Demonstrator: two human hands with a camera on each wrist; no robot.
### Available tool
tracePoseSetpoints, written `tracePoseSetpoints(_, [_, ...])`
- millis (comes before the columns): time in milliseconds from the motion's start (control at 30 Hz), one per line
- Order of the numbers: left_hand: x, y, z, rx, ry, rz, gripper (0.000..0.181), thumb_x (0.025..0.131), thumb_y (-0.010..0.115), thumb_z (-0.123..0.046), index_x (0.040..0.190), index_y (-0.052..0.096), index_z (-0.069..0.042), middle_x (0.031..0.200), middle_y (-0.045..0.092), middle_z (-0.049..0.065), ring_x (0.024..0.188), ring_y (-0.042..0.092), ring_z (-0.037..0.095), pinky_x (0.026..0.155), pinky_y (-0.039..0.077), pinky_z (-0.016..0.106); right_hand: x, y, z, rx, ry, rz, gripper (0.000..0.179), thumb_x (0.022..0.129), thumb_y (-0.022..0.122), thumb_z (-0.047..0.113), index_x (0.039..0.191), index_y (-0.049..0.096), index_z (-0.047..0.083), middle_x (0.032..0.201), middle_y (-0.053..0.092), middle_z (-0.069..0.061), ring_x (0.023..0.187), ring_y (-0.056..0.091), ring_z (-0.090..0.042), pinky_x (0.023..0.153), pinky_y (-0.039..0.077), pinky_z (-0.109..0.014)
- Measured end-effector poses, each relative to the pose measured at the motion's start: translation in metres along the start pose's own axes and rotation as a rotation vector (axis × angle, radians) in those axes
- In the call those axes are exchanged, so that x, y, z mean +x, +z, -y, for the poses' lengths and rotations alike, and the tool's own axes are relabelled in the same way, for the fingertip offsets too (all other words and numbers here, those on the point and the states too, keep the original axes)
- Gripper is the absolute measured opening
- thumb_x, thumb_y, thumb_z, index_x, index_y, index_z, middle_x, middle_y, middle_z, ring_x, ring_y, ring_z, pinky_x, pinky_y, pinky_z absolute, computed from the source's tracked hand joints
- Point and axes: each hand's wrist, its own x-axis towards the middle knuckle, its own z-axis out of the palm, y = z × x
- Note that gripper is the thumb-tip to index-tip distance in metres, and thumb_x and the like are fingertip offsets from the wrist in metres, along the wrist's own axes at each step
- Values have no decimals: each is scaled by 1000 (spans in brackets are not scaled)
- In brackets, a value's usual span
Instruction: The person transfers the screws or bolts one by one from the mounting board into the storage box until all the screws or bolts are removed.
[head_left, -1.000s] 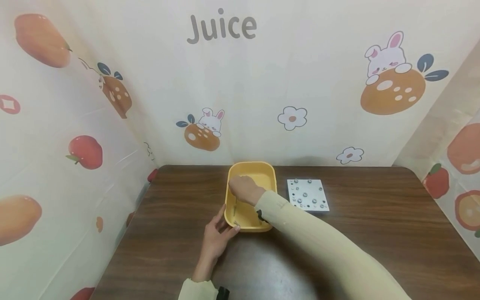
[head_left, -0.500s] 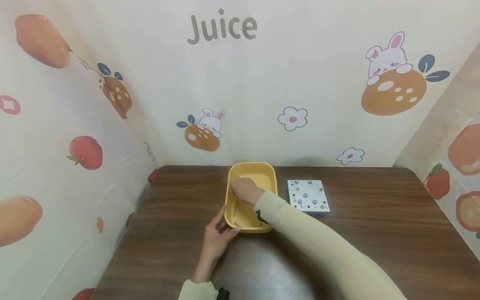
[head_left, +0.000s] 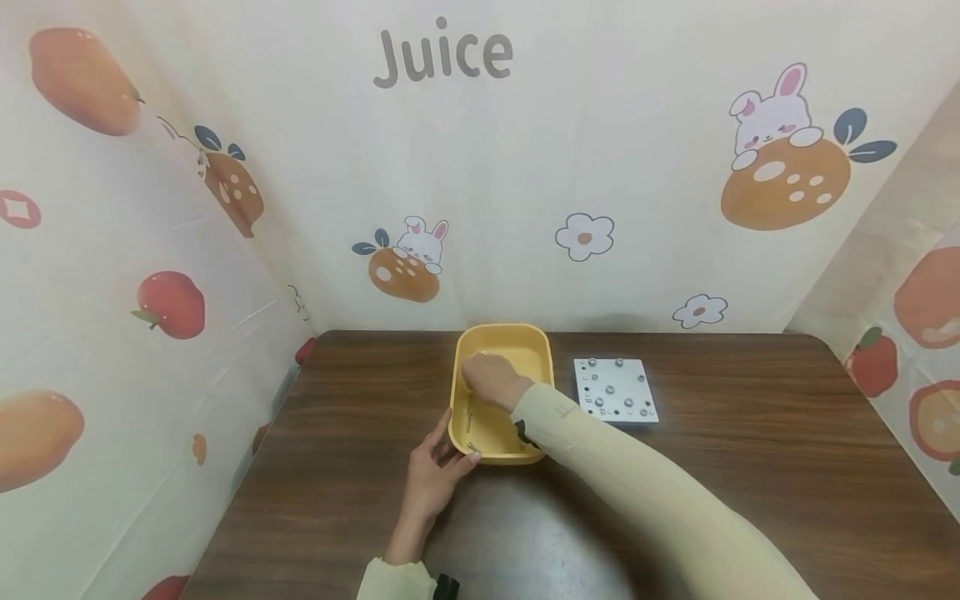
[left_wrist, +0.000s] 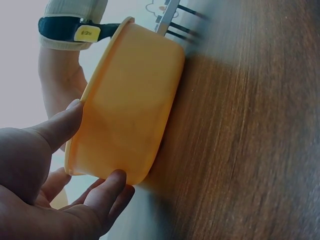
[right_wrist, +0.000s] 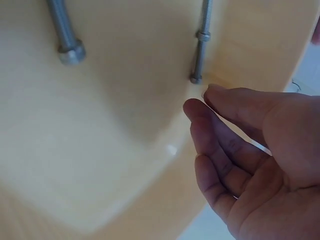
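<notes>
A yellow plastic bin (head_left: 502,457) stands on the table. My left hand (head_left: 431,475) holds its near left corner, thumb at the rim and fingers against the outer wall, as the left wrist view shows. My right hand (head_left: 495,381) reaches down inside the bin. In the right wrist view its fingers are loosely curled, thumb and index tips a little apart, with nothing visible between them. Just beyond those fingertips lies a thin bolt (right_wrist: 199,60) with a nut on its shaft. A thicker socket-head bolt (right_wrist: 65,32) lies farther off on the bin floor.
Right of the bin sits a silver metal plate (head_left: 617,390) with several holes and fasteners, raised on dark legs in the left wrist view. The wooden table (head_left: 750,433) meets a printed fabric backdrop (head_left: 510,167) behind and at the sides.
My right hand has shifted very slightly to the right inside the bin. My left hand, the bin and the metal plate have stayed in place.
</notes>
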Motion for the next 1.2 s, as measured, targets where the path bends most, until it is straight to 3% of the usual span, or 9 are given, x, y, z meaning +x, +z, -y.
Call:
tracePoseSetpoints(267, [-2,0,-2,1,5,-1,85,89,85,-8,162,42,-7,160,40,34,139,55,45,104,58,41,-11,-18,0,78,37,-2,18,91,69,-4,83,63,10,77,64,-2,69,54,-16,71,57,-31])
tracePoseSetpoints(367, [-3,0,-2,1,4,-3,85,88,86,-8,162,42,-8,160,41,34,138,56,45,103,59,41,-18,-25,-1,117,37,-36,16,87,68,-6,86,67,9,83,69,-3,75,59,-18,76,58,-33])
tracePoseSetpoints(567, [-2,-1,1,17,-14,-18,85,88,86,-9,162,44,-11,161,41,31,137,57,44,101,60,38,-31,-37,-5,201,42,-85,14,90,72,-2,101,78,5,106,78,-9,98,72,-26,92,61,-39])
tracePoseSetpoints(733, [-1,0,2,16,-19,-16,86,87,87,-9,162,44,-12,162,40,31,137,57,44,103,59,38,-40,-40,-10,220,48,-103,15,93,69,-3,101,80,3,106,80,-10,100,74,-28,93,62,-40])
tracePoseSetpoints(933, [-1,1,3,14,-11,-15,87,86,87,-7,162,44,-9,161,43,30,135,59,43,102,59,36,-59,-37,-19,271,-1,-209,11,92,72,-5,100,78,-1,103,79,-13,102,73,-31,95,61,-44])
tracePoseSetpoints(1033, [-1,1,4,7,-9,-15,87,86,87,-6,161,44,-8,160,45,28,134,60,41,100,60,34,-68,-37,-22,288,-6,-261,14,92,73,-4,105,78,-1,109,79,-14,109,72,-32,99,59,-45])
tracePoseSetpoints(1200, [-2,0,5,10,6,-18,86,86,87,-6,161,44,-8,161,45,27,133,60,42,101,60,37,-77,-34,-30,293,10,-322,14,94,73,-2,106,79,1,107,78,-13,104,73,-30,96,61,-44])
